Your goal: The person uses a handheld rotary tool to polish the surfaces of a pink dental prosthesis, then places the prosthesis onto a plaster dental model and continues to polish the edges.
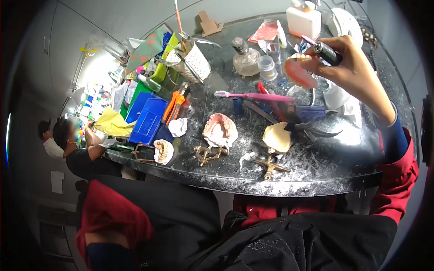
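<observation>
My right hand [350, 63] is raised over the right side of the bench, fingers closed around a dark rotary handpiece [329, 53] with a pinkish tip. A pink denture [299, 74] with pale teeth hangs at the same fingertips and seems pinched there too. My left hand is out of the picture; only its red sleeve [117, 212] shows at lower left. Below the right hand lies a pink toothbrush [255, 96]. Nearer the front edge are a pink and white dental cast [220, 129], a yellowish cast [277, 137] and a brass articulator [270, 169].
White dust covers the dark bench [208, 174]. At its back stand a white perforated basket [192, 63] of tools, a glass burner bottle [245, 61] and a white jug [303, 21]. Orange-handled pliers [175, 105] lie beside a blue box [147, 118]. Another person [86, 158] sits at far left.
</observation>
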Action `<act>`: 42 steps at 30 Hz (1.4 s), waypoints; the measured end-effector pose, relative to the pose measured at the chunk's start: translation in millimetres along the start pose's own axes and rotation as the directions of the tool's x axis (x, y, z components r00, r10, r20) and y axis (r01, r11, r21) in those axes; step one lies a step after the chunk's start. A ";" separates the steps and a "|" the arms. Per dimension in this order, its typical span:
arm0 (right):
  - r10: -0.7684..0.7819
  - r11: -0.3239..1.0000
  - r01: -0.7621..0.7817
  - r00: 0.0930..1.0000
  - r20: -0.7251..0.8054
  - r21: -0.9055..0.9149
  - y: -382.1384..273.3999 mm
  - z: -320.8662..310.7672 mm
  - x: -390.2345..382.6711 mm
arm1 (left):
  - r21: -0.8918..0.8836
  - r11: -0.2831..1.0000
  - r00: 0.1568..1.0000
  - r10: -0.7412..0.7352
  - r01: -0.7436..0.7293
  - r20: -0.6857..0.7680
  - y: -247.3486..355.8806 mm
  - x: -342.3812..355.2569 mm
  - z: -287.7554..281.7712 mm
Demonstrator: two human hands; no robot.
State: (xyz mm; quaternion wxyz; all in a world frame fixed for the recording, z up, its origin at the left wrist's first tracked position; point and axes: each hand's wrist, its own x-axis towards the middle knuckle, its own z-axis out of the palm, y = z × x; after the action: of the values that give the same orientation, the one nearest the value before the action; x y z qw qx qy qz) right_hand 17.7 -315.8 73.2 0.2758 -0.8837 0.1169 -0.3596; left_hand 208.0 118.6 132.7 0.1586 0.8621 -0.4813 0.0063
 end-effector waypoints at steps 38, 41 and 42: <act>0.015 0.987 -0.021 0.999 0.036 0.161 -38.9 -32.2 13.7 | -0.333 0.600 0.589 0.296 -0.727 -0.752 154.8 109.8 18.7; 0.051 0.972 -0.080 0.990 0.135 0.221 -32.7 -28.0 7.4 | -0.329 0.503 0.504 0.263 -0.799 -0.823 170.2 120.9 25.1; 0.023 0.952 -0.050 0.995 0.093 0.302 -30.8 -24.1 4.9 | -0.327 0.467 0.475 0.244 -0.822 -0.846 172.9 129.2 29.8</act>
State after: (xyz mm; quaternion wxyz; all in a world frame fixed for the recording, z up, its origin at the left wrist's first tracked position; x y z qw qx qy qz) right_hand 4.5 -302.2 107.8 0.4198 -0.8436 0.0642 -0.3286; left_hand 129.3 -80.8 171.7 0.6315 0.4328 -0.6112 0.2008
